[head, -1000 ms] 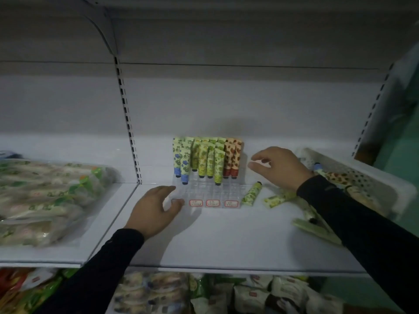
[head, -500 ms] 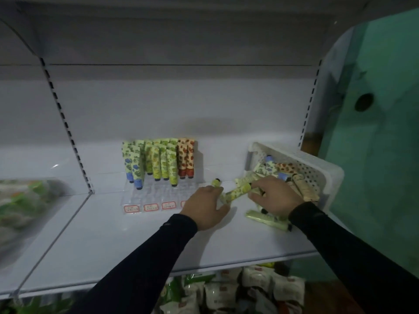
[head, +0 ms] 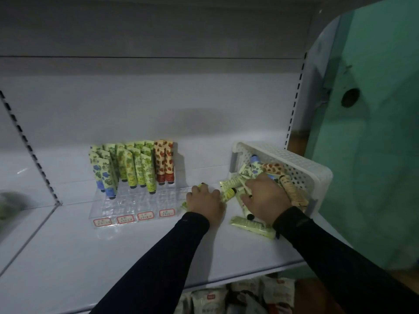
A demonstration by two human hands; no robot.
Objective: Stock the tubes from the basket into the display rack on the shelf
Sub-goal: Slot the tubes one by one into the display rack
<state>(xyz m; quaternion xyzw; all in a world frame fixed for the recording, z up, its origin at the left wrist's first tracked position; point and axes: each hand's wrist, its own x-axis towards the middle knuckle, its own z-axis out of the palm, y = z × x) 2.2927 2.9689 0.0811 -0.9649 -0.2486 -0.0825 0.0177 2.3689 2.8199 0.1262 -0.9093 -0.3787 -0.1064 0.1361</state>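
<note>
The left hand curls round a green tube just right of the display rack. The right hand grips tubes spilling from the basket beside it.

A single head-worn wide-angle view looks forward and down from close range onto the white shelf, its back panel filling the upper frame. The display rack sits left of centre, the basket at centre right, and both sleeved forearms enter from the bottom edge.

Packaged goods on lower shelf, green wall with dark hole
</note>
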